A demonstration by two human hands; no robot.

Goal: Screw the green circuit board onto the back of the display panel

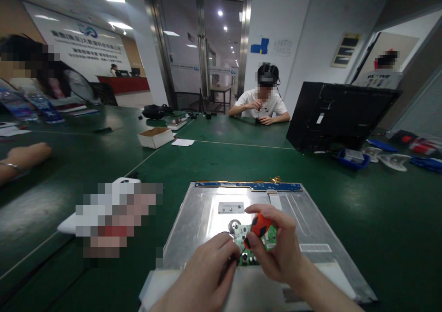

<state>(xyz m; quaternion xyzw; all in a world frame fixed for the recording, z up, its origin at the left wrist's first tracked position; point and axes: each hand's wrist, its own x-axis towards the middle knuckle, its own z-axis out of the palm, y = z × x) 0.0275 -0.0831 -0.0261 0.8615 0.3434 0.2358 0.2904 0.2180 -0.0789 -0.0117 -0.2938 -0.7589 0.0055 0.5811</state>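
A screwdriver with a stubby orange and black handle (260, 225) is gripped in my right hand (285, 245), its shaft slanting down to the left. Under it lies a green circuit board (243, 231), on the metal back of a flat display panel (311, 224). My left hand (210, 268) rests at the board's left edge, fingers curled together near the screwdriver's tip. What those fingers pinch is hidden. Along the panel's far edge runs a narrow blue circuit strip (228, 186), joined by a pale ribbon cable (274, 200).
On the green table (221, 162) a black monitor (338, 114) leans at the right, beside a blue tray (352, 159). A white device (117, 197), partly blurred, lies left of the panel. Farther back stands an open box (155, 138). A person (262, 100) works opposite; another person's hand (27, 158) rests at left.
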